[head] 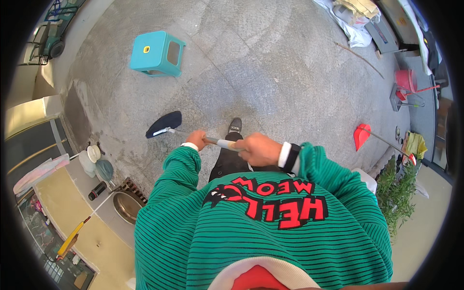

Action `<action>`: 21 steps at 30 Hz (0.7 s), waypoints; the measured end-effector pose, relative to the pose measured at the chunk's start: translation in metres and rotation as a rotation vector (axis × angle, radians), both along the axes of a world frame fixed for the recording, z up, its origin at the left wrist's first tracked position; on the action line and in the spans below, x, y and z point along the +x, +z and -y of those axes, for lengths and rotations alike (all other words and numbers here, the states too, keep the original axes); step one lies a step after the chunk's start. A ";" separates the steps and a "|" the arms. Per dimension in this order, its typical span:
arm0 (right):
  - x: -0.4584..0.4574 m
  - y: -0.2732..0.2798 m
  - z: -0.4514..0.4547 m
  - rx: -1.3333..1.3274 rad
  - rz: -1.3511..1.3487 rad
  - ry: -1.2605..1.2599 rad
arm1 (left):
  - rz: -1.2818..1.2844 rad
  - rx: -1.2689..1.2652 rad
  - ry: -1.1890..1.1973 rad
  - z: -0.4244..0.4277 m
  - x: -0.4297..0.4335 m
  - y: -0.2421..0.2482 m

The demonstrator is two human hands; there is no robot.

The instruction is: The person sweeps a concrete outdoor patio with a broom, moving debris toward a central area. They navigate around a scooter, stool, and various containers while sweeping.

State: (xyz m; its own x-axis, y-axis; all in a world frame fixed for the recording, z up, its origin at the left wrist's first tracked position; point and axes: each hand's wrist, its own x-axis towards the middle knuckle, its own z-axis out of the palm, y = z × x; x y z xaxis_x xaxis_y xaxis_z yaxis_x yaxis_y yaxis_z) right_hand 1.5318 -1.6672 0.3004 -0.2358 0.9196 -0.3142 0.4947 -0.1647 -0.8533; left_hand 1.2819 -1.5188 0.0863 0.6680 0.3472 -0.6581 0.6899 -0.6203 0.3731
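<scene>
Both hands grip the pole (219, 143) of a broom with a black head (165, 124). My left hand (197, 139) closes around the pole on the side nearer the head. My right hand (261, 149) holds the other end at a pale sleeve, close in front of my body. The broom head rests on the grey stone floor (232, 83) to my left, ahead of my left hand. One dark shoe (235, 125) shows just beyond the pole; the other foot is hidden.
A turquoise plastic stool (148, 52) stands ahead on the left. To the right are a red dustpan (362, 136) with a long handle, a pink bucket (406, 80), a stick (359, 59) and a leafy plant (397, 194). A metal basin (127, 206) sits at left.
</scene>
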 end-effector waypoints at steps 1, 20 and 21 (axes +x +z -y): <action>-0.014 -0.009 -0.024 -0.006 -0.011 0.065 | -0.021 -0.011 0.088 -0.014 -0.027 0.003; 0.175 0.157 0.035 -0.057 0.053 -0.261 | 0.447 -0.070 -0.022 0.008 0.182 0.084; 0.190 0.172 0.048 -0.037 0.107 -0.296 | 0.507 -0.063 -0.076 0.012 0.217 0.089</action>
State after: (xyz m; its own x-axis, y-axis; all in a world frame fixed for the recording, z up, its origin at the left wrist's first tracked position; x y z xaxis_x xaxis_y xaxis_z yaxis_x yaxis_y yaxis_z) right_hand 1.7214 -1.7150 0.4720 0.0762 0.9309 -0.3572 0.5077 -0.3446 -0.7896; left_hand 1.4986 -1.5304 0.1756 0.9304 0.2554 -0.2629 0.3664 -0.6272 0.6873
